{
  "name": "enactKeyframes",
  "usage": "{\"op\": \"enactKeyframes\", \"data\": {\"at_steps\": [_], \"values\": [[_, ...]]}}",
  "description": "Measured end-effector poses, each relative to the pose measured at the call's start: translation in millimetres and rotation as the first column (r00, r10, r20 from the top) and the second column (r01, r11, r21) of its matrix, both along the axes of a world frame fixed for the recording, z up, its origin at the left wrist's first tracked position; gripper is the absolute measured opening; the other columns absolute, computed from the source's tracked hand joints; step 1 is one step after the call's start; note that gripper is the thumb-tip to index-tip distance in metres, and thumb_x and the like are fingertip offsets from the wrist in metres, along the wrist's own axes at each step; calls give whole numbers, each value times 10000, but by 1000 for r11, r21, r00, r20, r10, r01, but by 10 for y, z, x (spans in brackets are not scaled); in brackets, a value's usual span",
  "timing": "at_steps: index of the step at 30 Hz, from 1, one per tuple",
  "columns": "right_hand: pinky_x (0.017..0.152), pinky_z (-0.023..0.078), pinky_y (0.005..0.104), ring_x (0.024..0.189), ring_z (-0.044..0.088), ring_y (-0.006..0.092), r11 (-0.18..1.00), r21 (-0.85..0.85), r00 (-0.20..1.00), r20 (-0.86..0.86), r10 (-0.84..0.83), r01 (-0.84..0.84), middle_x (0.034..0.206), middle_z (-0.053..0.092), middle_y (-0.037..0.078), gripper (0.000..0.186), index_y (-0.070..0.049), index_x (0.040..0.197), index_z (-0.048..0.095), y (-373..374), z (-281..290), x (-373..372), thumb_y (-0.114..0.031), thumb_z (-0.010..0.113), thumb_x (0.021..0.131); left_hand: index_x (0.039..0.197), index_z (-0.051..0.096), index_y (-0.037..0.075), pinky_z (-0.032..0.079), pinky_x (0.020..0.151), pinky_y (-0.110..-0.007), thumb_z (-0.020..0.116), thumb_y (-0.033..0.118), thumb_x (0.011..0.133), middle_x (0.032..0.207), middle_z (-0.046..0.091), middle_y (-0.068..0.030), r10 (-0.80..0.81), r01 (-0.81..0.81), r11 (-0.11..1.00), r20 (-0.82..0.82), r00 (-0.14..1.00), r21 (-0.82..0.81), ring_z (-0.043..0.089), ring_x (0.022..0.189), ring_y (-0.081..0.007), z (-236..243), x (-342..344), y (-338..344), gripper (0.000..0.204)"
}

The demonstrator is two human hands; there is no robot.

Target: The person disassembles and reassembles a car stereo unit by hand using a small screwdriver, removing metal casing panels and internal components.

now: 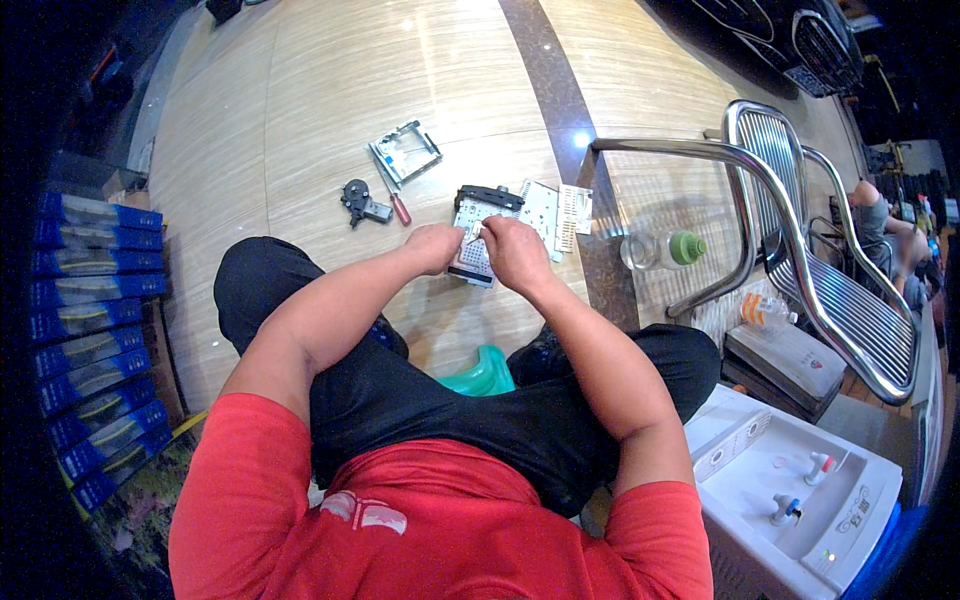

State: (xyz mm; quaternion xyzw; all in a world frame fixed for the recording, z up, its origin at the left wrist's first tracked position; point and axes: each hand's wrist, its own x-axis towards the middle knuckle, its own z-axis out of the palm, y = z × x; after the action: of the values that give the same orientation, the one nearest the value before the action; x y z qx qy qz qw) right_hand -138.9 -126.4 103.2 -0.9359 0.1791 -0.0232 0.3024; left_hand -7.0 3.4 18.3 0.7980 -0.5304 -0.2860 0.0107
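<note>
An opened silver metal device chassis [472, 272] with a black front piece [490, 197] lies on the floor ahead of me. My left hand [437, 248] is closed at its left edge, steadying it. Over its top, my right hand [514, 254] has its fingers pinched together; whatever is in them is too small to tell. Against the chassis's right side lie a flat metal cover plate [540, 212] and a slotted metal strip [574, 218]. To the left are a red-handled screwdriver [401, 210], a black mechanical part [360, 203] and a rectangular metal frame [408, 152].
A clear bottle with a green cap [687, 248] lies beside a chrome bench [745, 165] at right. Stacked blue boxes [95, 290] stand at left. A white water dispenser [800, 500] is near right; a green plastic stool [482, 375] is between my legs.
</note>
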Motion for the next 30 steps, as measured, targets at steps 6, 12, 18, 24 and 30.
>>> {"op": "enactKeyframes", "data": {"at_steps": [6,12,18,24,30], "values": [[844,517,490,932,656,406,1000,3,1000,8,-2,2,963,690,227,228,-2,1017,688,-31,10,-34,-191,586,937,1000,662,61,563,780,-482,603,107,864,971,712,-191,22,-22,1000,23,999,-2,699,941,-369,128,-101,-34,155],[827,519,500,934,648,399,1000,2,999,39,16,-16,955,678,225,231,-15,981,670,-40,-22,-46,-218,567,944,905,714,71,575,717,-478,587,125,862,890,726,-180,39,-37,999,120,992,-19,721,843,-349,172,-190,-38,144],[823,519,501,929,650,395,1000,6,1000,-14,-14,14,949,676,222,249,-16,981,676,-74,46,-52,-237,567,946,932,713,69,578,734,-469,599,133,864,934,728,-183,15,-17,1000,110,994,17,722,871,-344,143,-185,-58,147],[815,519,497,906,653,409,996,43,996,48,-77,75,933,678,229,272,-26,924,701,-175,142,-48,-273,589,946,969,699,50,574,772,-468,670,128,820,992,723,-185,31,-35,996,57,998,76,714,915,-348,96,-99,-94,171],[711,527,418,797,685,360,957,211,973,70,-219,200,840,693,220,289,12,978,692,-313,196,-55,-268,624,956,1005,691,27,563,817,-469,666,111,823,1034,709,-208,88,-82,993,-75,993,86,696,977,-353,202,3,-157,202]]}}
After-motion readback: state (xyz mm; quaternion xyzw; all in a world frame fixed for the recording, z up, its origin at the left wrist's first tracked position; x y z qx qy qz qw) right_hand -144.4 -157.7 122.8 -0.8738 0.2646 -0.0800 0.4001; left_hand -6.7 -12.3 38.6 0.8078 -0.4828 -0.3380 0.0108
